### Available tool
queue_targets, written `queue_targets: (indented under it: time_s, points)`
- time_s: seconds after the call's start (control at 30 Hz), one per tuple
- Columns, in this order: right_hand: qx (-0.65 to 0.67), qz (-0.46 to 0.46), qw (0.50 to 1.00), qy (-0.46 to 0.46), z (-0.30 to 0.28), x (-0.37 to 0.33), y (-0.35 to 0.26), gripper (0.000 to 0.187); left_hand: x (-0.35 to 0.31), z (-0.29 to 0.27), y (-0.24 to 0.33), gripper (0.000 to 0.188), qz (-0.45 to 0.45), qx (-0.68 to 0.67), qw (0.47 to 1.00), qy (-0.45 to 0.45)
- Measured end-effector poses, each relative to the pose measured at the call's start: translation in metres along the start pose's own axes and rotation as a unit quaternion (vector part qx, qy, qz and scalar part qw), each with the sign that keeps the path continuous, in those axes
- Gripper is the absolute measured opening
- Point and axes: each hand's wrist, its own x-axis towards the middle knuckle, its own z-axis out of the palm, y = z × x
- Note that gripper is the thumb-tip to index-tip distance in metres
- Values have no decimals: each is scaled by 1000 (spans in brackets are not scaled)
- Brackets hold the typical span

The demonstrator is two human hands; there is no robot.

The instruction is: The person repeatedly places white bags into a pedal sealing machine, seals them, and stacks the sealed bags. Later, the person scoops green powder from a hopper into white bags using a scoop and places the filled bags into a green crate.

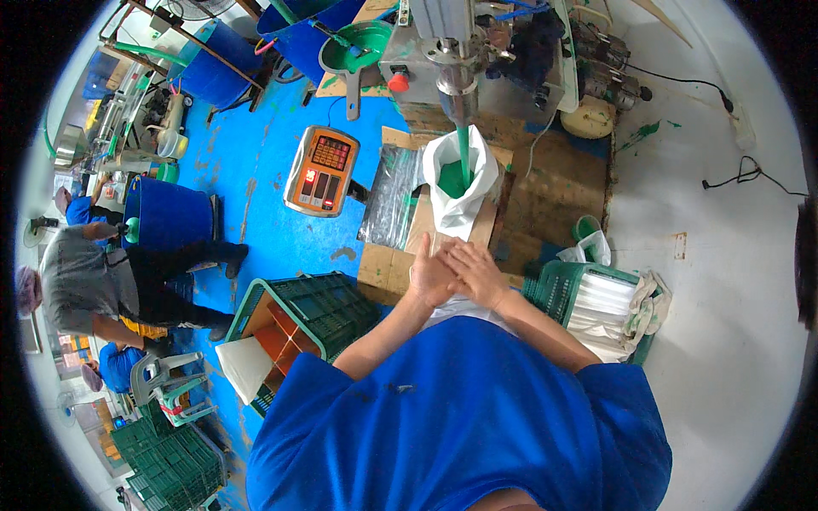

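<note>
My left hand (429, 279) and my right hand (479, 276) meet in front of my chest, the right one's stretched fingers lying across the left palm. Nothing shows in either hand. Just beyond them stands an open white bag (453, 220), apart from my fingers. A metal nozzle (458, 89) hangs over the bag, and a green stream (464, 153) runs from it down to the green paste (454, 179) inside. Left of the bag is an orange-framed scale display (322, 172) with lit red digits.
Green crates stand on my left (328, 307) and right, the right crate (554, 294) holding white bags (601, 307). A green-stained pan (354, 55) rests beyond the display. Blue barrels (217, 64) and a co-worker in grey (85, 272) are farther left. A white wall (716, 281) bounds the right.
</note>
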Motion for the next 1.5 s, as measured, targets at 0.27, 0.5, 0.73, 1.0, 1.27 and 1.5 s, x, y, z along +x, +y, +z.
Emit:
queue_targets:
  time_s: [0.27, 0.5, 0.73, 1.0, 1.27, 1.5]
  points:
    - [-46, 373, 814, -443, 1, -94, 76, 43, -10, -47, 21, 49, -1, 295, 943, 156]
    - [96, 502, 834, -208, 36, -168, 100, 37, -16, -121, 19, 34, 37, 750, 626, 211]
    - [109, 522, 832, -152, 39, -187, 122, 30, -48, -165, 23, 35, 6, 828, 498, 257]
    - [176, 545, 813, -103, 35, -184, 138, 34, -59, -178, 24, 33, 48, 791, 529, 303]
    - [396, 528, 741, -129, 28, -109, 84, 50, -29, -102, 8, 40, 193, 779, 527, 280]
    - [701, 370, 596, -128, 26, -39, 12, 63, -12, 13, -23, 26, 412, 775, 480, 14]
